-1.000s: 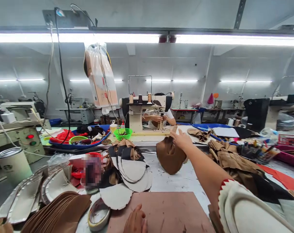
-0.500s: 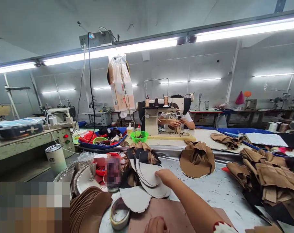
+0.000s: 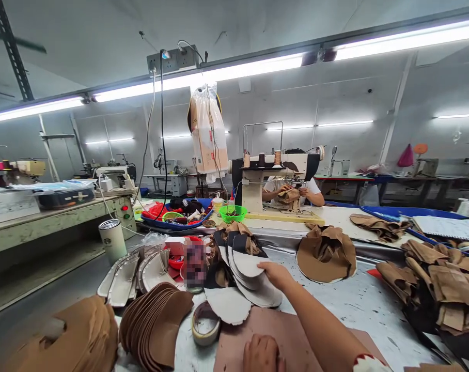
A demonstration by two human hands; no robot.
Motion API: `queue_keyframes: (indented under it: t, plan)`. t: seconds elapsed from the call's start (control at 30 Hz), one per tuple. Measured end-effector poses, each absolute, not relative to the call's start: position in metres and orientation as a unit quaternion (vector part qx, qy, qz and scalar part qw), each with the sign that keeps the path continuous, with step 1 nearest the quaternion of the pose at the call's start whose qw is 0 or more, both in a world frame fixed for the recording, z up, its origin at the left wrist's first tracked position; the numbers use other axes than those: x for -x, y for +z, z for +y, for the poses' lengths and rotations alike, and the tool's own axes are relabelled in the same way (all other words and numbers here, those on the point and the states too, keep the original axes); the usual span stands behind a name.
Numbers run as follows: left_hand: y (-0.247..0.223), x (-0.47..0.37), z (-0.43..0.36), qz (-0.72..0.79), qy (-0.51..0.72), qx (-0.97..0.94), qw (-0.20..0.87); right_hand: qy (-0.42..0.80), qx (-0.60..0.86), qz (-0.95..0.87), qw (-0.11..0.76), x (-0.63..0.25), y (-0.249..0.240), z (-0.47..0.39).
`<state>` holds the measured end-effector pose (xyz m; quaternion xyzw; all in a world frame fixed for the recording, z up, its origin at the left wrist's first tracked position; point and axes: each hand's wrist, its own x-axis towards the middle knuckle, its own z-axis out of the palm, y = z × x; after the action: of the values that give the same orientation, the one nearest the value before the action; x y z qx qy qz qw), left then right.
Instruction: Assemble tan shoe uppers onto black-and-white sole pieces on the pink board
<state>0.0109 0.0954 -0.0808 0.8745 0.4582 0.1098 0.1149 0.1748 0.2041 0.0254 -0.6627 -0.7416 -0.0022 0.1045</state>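
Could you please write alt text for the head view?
The right hand rests on a stack of grey sole pieces on a cluttered worktable; the left hand lies on a brown board. Behind, another person works at a sewing machine.

Head-worn view, forward across worktable (image 3: 335, 305)

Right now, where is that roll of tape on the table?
In the head view the roll of tape lies flat, low and left of centre, between the fanned brown pieces and the reddish-brown board, just below a pale cut piece.
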Motion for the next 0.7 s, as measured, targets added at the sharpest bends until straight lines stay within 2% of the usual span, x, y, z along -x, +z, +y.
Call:
queue_keyframes:
  t: [0.1, 0.2, 0.3, 0.37, 0.43, 0.53, 0.6, 0.7]
  plan:
    - [-0.071, -0.003, 0.087, 0.444, 0.132, -0.880, 0.107, -0.034, 0.692, -0.698, 0.179, -0.192, 0.048, 0.181]
    - [-0.057, 0.008, 0.081, 0.421, 0.247, -0.871, 0.056, -0.055, 0.682, -0.685, 0.250, -0.201, 0.047, 0.119]
    - [-0.039, 0.011, 0.076, 0.400, 0.345, -0.849, 0.025, 0.012, 0.685, -0.697, 0.210, -0.197, 0.015, 0.035]
    - [-0.028, 0.005, 0.073, 0.349, 0.303, -0.885, 0.044, 0.090, 0.691, -0.698, 0.161, -0.190, -0.011, -0.020]
    - [-0.018, -0.004, 0.067, 0.263, 0.197, -0.941, 0.078, 0.157, 0.699, -0.686, 0.124, -0.185, -0.029, -0.067]
    - [-0.010, -0.018, 0.053, 0.152, 0.037, -0.982, 0.105, 0.201, 0.718, -0.659, 0.100, -0.186, -0.023, -0.122]
    - [-0.010, -0.029, 0.048, 0.187, -0.013, -0.979, 0.082, 0.179, 0.725, -0.651, 0.134, -0.197, -0.002, -0.150]
    - [-0.024, -0.054, 0.049, 0.213, 0.012, -0.977, 0.021, 0.098, 0.772, -0.591, 0.213, -0.233, 0.037, -0.185]
